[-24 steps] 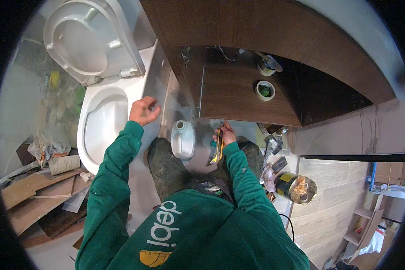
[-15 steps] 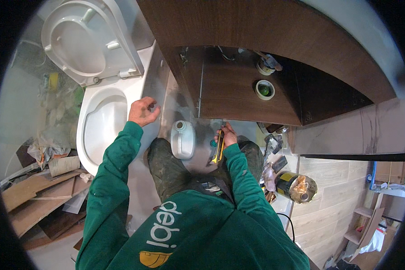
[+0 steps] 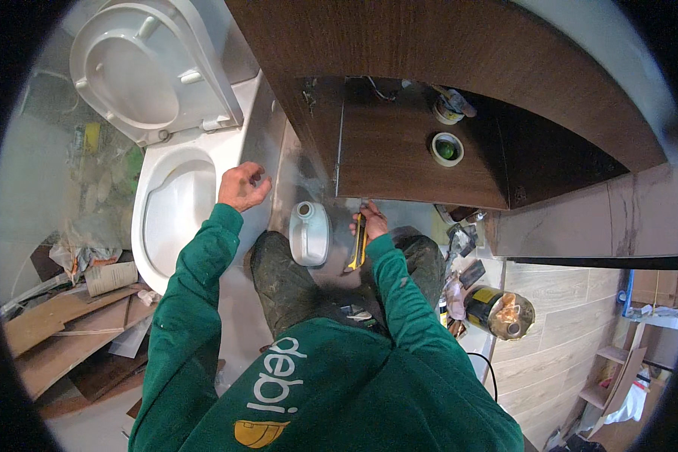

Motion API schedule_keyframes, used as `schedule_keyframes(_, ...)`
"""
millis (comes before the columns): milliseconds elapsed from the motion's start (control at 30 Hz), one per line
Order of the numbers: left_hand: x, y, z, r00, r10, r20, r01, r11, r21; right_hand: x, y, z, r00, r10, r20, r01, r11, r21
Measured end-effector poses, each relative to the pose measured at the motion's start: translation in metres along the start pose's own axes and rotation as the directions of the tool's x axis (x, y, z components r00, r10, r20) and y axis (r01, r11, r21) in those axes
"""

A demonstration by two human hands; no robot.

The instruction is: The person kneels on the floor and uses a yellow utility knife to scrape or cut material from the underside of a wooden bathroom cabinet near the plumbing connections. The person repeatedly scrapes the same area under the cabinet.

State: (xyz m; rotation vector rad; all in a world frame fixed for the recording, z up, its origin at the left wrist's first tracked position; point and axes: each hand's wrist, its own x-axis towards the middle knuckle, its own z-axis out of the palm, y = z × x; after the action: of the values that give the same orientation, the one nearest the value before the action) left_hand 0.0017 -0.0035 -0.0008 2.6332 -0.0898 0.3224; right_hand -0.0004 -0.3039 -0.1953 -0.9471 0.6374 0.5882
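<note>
Boards (image 3: 68,320) lie piled at the far left, a beige packet (image 3: 111,278) and a crumpled clear bag (image 3: 81,260) on top of them. Next comes a white toilet (image 3: 203,142), its lid (image 3: 135,83) raised. Over the toilet's right edge is the left hand (image 3: 242,186), its fingers loosely curled and grasping nothing visible; whether it touches the toilet cannot be told. To its right, a white jug (image 3: 309,237) sits on the grey floor between the knees, its round dark mouth facing up. Just beside the jug, near the right knee, the right hand (image 3: 371,220) has its fingers wrapped around the upper part of a black and yellow knife (image 3: 358,248), which slants down toward the body. Beyond this hand, a brown cabinet (image 3: 399,162) holds a tape roll (image 3: 439,155) with something green in its ring, and behind it a small cup (image 3: 446,116) with a brush (image 3: 458,103) across the top. Further right, near the right knee, a black and yellow can (image 3: 484,309) has crumpled brown material at its top, next to pale wood-look flooring (image 3: 557,301).
</note>
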Motion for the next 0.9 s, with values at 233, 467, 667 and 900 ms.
schedule_keyframes(233, 0.000, -0.001, -0.003, 1.000, 0.015, 0.001, -0.015, 1.000, -0.025, -0.009, -0.013, -0.037, 0.997, -0.070, -0.028, 0.071, 0.997, 0.037)
schedule_keyframes(467, 0.000, -0.003, -0.002, 0.999, -0.019, 0.034, 0.019, 1.000, -0.003, 0.000, -0.009, -0.025, 0.998, -0.047, -0.034, 0.050, 0.995, 0.086)
schedule_keyframes(667, 0.000, -0.001, -0.003, 0.997, -0.063, 0.033, 0.064, 0.998, -0.022, 0.012, 0.007, 0.009, 0.998, 0.013, 0.054, -0.012, 1.000, -0.020)
schedule_keyframes(900, 0.002, -0.001, -0.003, 1.000, -0.005, 0.008, 0.005, 1.000, -0.003, 0.002, -0.001, -0.020, 0.999, 0.004, 0.032, -0.006, 0.998, 0.069)
